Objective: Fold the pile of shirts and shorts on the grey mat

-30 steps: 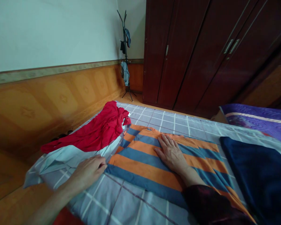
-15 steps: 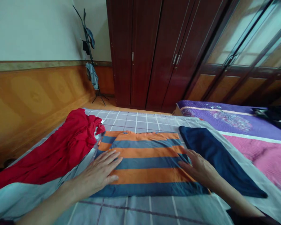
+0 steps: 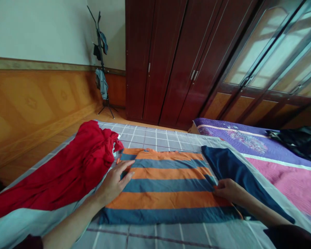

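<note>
From my remote station I see a dark red wooden wardrobe [image 3: 166,62] filling the upper middle of the frame, above a bed with a grey checked sheet [image 3: 147,138]. An orange-and-blue striped T-shirt [image 3: 168,183] lies flat at centre, between a crumpled red garment [image 3: 67,166] at left and a navy blue garment [image 3: 233,169] at right. The left hand [image 3: 114,183] rests on the shirt's left edge, fingers apart. The right hand [image 3: 228,190] sits at its right edge, fingers together; I cannot tell whether it is pinching the fabric.

Orange-and-blue striped shirt [image 3: 168,193]
</note>
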A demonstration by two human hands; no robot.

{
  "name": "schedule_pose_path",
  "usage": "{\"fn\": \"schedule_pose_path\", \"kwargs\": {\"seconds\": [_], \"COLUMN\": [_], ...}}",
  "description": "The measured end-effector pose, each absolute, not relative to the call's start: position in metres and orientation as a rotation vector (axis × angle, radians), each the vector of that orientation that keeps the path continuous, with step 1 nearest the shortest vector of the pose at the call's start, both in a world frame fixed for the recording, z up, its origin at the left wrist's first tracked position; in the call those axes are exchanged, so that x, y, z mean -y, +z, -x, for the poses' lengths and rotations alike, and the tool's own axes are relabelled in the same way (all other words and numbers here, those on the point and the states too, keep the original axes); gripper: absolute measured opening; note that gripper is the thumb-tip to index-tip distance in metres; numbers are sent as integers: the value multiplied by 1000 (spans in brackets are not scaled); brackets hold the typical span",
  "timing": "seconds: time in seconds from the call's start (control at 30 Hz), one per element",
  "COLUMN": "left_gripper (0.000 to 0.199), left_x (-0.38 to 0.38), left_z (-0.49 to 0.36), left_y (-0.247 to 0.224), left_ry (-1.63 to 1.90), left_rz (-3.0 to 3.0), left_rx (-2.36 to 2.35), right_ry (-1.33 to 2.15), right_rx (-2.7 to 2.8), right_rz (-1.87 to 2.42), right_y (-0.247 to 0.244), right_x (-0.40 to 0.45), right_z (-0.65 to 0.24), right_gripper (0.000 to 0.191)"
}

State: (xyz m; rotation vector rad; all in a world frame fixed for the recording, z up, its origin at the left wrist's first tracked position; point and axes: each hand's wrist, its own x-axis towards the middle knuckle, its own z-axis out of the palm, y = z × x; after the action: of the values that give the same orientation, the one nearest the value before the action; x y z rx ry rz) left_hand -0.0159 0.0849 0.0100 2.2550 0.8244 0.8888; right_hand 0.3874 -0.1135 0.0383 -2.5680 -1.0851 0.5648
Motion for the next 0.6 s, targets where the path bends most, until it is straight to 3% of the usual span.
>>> {"fn": "schedule_pose_path", "kwargs": {"seconds": [0.13, 0.23, 0.33, 0.43, 0.6], "left_gripper": [36, 38, 37, 37, 42], "left_x": [-95, -100, -103, -105, -108], "left_z": [19, 20, 21, 22, 29], "left_y": [11, 9, 8, 13, 25], "left_ry": [999, 1030, 1048, 1059, 1021], "left_rz": [-1968, -1825, -1699, -1592, -1400], "left_rx": [-876, -860, -832, -824, -854], "right_ry": [750, 1101, 1358, 1374, 1298], "right_rx": [928, 718, 472, 368, 684], "right_rz": [2412, 2171, 1974, 1866, 1787], "right_y": [43, 52, 66, 87, 127], "right_x": [111, 117, 118, 106, 57], "right_z": [-385, -376, -360, -341, -293], "right_gripper": [21, 26, 20, 15, 29]}}
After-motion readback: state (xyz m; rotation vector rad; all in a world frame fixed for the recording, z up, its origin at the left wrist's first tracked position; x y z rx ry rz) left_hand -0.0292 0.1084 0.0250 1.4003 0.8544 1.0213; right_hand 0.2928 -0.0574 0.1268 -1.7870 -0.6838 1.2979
